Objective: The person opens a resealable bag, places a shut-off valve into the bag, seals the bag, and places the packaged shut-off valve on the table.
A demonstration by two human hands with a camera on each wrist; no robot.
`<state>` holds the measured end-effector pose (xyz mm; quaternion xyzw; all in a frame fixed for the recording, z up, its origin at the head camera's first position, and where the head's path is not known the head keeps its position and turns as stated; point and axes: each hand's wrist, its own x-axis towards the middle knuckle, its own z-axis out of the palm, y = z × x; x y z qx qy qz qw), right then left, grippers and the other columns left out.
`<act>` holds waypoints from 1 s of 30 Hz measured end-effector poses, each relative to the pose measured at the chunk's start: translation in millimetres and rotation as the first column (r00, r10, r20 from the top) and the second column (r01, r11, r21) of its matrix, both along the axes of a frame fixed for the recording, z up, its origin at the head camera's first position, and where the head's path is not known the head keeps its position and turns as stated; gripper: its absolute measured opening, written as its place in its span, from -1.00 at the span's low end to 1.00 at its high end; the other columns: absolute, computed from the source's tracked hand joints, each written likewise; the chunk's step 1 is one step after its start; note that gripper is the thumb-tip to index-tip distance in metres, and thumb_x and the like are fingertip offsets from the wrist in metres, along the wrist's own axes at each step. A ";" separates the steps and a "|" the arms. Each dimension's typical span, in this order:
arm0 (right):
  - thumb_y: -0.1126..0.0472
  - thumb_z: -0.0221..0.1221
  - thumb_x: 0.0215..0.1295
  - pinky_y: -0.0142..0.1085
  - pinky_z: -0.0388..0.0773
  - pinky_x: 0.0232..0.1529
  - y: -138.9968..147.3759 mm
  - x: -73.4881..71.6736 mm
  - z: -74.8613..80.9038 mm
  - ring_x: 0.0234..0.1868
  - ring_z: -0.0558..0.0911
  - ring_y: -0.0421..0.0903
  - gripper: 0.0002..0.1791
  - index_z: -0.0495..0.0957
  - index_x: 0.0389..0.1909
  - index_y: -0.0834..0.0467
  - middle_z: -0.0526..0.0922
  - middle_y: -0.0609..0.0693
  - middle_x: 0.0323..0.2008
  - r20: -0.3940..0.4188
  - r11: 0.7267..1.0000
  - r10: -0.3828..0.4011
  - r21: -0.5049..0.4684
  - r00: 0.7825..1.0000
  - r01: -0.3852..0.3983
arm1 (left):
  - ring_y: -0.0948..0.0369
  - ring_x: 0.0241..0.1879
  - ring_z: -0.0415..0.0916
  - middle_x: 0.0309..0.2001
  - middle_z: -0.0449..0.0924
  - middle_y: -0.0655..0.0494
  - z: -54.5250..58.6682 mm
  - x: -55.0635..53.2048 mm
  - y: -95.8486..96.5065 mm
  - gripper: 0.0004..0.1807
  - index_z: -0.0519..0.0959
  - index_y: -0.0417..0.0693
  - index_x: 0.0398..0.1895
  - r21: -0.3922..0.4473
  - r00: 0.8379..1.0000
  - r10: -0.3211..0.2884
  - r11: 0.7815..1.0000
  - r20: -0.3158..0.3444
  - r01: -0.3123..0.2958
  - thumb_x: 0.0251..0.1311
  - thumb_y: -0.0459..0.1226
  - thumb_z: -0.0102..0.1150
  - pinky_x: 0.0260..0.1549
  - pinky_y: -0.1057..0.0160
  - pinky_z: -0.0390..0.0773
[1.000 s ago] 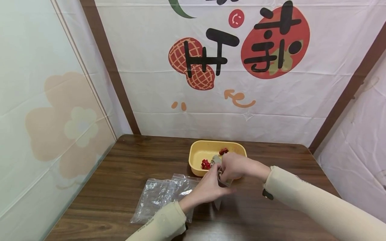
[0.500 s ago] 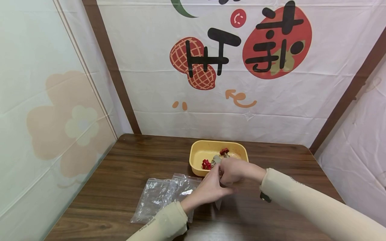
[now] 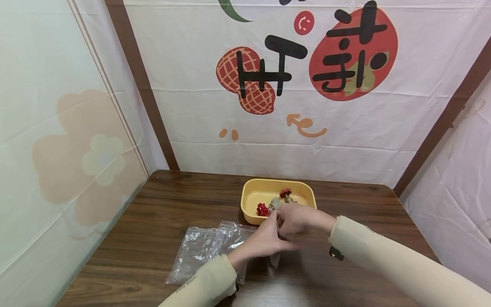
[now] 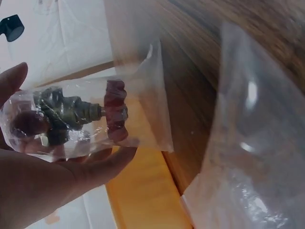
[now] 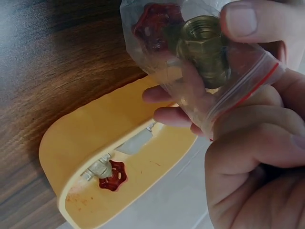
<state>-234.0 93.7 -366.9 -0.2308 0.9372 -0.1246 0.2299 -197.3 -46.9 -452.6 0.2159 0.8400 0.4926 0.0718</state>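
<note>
My left hand [image 3: 264,238] grips a clear zip bag with a brass valve [image 4: 66,114] inside, fingers beneath and thumb across it. The valve's red handwheel [image 4: 116,109] shows through the plastic. At the bag's red-lined zip edge [image 5: 257,86], my right hand [image 3: 297,218] has curled fingers and pinches the seal, close against the left hand. The right wrist view shows the valve's threaded opening [image 5: 202,31] through the film. Both hands are just in front of the yellow bin [image 3: 249,187], partly hiding its near side.
Inside the bin lie more valves with red handwheels, one handwheel [image 3: 262,209] at the left and another handwheel [image 3: 285,193] at the back. Flat clear zip bags [image 3: 199,251] overlap on the brown table [image 3: 153,221] to the left. A printed cloth wall [image 3: 192,128] stands behind.
My right hand has shifted slightly left and down along the bag's edge, uncovering more of the rear valve in the bin. The left hand keeps its grip and has hardly moved.
</note>
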 end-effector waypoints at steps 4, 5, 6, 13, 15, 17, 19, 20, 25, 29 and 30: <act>0.35 0.29 0.13 -0.34 0.16 -0.57 -1.0 -0.9 -4.8 -0.62 0.30 -0.19 -0.71 0.44 -0.66 0.05 0.29 -0.13 -0.68 -0.022 1.000 0.013 0.000 1.000 -0.013 | 0.12 0.22 0.52 0.23 0.55 -0.06 -1.7 -1.7 -0.9 -0.01 0.28 -0.21 0.38 -0.005 1.000 0.001 1.000 0.019 -0.001 0.00 0.00 0.65 0.26 0.11 0.48; 0.36 0.29 0.11 -0.33 0.17 -0.57 -1.4 -0.9 -6.2 -0.60 0.32 -0.18 -0.74 0.46 -0.64 0.06 0.32 -0.12 -0.66 -0.029 1.000 0.018 -0.003 0.999 -0.018 | 0.11 0.23 0.51 0.24 0.54 -0.07 -2.2 -1.8 -0.9 -0.01 0.27 -0.23 0.39 -0.003 1.000 0.001 1.000 0.017 -0.001 0.00 -0.02 0.64 0.27 0.10 0.47; 0.36 0.28 0.11 -0.32 0.19 -0.56 -2.1 -0.6 -7.4 -0.58 0.35 -0.16 -0.78 0.48 -0.60 0.07 0.35 -0.11 -0.63 -0.038 1.000 0.022 -0.004 0.999 -0.022 | 0.09 0.24 0.51 0.25 0.53 -0.09 -2.7 -1.9 -0.7 0.00 0.26 -0.25 0.39 0.001 1.000 0.001 1.000 0.012 -0.001 0.01 -0.04 0.64 0.28 0.10 0.46; 0.40 0.26 0.09 -0.25 0.38 -0.53 -5.4 2.7 -14.5 -0.42 0.55 -0.04 -0.68 0.57 -0.08 0.28 0.55 0.03 -0.48 -0.029 0.999 -0.024 -0.046 0.999 0.022 | 0.08 0.26 0.49 0.26 0.52 -0.10 -6.2 -2.7 1.3 -0.03 0.22 -0.29 0.43 0.040 1.000 -0.004 0.999 -0.016 0.005 0.02 -0.20 0.59 0.32 0.12 0.42; 0.42 0.25 0.09 -0.26 0.37 -0.55 -5.7 3.0 -16.2 -0.44 0.55 -0.05 -0.71 0.58 -0.12 0.29 0.55 0.02 -0.51 -0.025 0.998 -0.031 -0.060 0.999 0.030 | 0.07 0.28 0.47 0.28 0.50 -0.12 -6.5 -2.6 1.3 -0.02 0.21 -0.30 0.45 0.043 1.000 -0.005 0.999 -0.015 0.005 0.02 -0.22 0.58 0.34 0.11 0.40; 0.42 0.24 0.11 -0.28 0.34 -0.55 -6.4 3.2 -18.2 -0.47 0.52 -0.07 -0.79 0.57 -0.19 0.27 0.51 0.01 -0.53 -0.024 0.997 -0.035 -0.063 0.999 0.033 | 0.07 0.27 0.47 0.27 0.50 -0.12 -6.6 -2.2 0.7 -0.04 0.22 -0.30 0.43 0.046 1.000 -0.006 0.999 -0.018 0.007 0.01 -0.23 0.57 0.34 0.11 0.39; 0.43 0.23 0.10 -0.30 0.31 -0.57 -7.3 4.2 -20.8 -0.52 0.48 -0.09 -0.90 0.54 -0.42 0.19 0.48 0.00 -0.57 -0.023 0.997 -0.038 -0.064 0.999 0.036 | 0.10 0.22 0.49 0.22 0.52 -0.07 -7.0 -2.1 0.3 -0.10 0.26 -0.28 0.38 0.053 1.000 -0.014 0.998 -0.024 0.015 0.01 -0.24 0.56 0.31 0.12 0.42; 0.45 0.22 0.10 -0.30 0.30 -0.58 -8.2 4.5 -22.3 -0.54 0.47 -0.09 -0.88 0.52 -0.47 0.18 0.46 0.00 -0.59 -0.020 0.997 -0.044 -0.059 0.999 0.042 | 0.12 0.18 0.51 0.18 0.53 -0.04 -7.1 -2.0 0.0 -0.13 0.28 -0.26 0.35 0.057 0.999 -0.021 0.998 -0.028 0.022 0.01 -0.24 0.56 0.28 0.13 0.45; 0.44 0.19 0.09 -0.29 0.31 -0.65 -2.1 -12.7 -56.9 -0.63 0.45 -0.11 -0.81 0.48 -0.59 0.13 0.45 0.00 -0.63 -0.030 0.997 -0.034 -0.067 0.999 0.032 | 0.25 0.03 0.52 0.06 0.55 0.11 -9.7 -3.2 -1.3 -0.24 0.33 -0.18 0.27 0.067 0.998 -0.045 0.997 -0.042 0.048 0.01 -0.26 0.52 0.16 0.21 0.51; 0.43 0.18 0.08 -0.26 0.40 -0.67 -1.3 -18.0 -64.8 -0.66 0.49 -0.09 -0.84 0.49 -0.58 0.14 0.48 0.02 -0.63 -0.031 0.998 -0.039 -0.056 0.999 0.037 | 0.24 0.05 0.52 0.09 0.55 0.09 -11.7 -4.6 -2.1 -0.22 0.32 -0.19 0.29 0.057 0.999 -0.038 0.998 -0.033 0.039 0.02 -0.27 0.52 0.16 0.20 0.51; 0.43 0.19 0.09 -0.25 0.42 -0.67 -2.4 -16.5 -62.7 -0.67 0.49 -0.09 -0.84 0.50 -0.58 0.15 0.50 0.03 -0.63 -0.030 0.998 -0.041 -0.050 0.999 0.039 | 0.22 0.06 0.52 0.11 0.55 0.08 -11.9 -5.0 -2.5 -0.21 0.31 -0.19 0.30 0.054 0.999 -0.039 0.998 -0.030 0.041 0.03 -0.26 0.52 0.17 0.20 0.51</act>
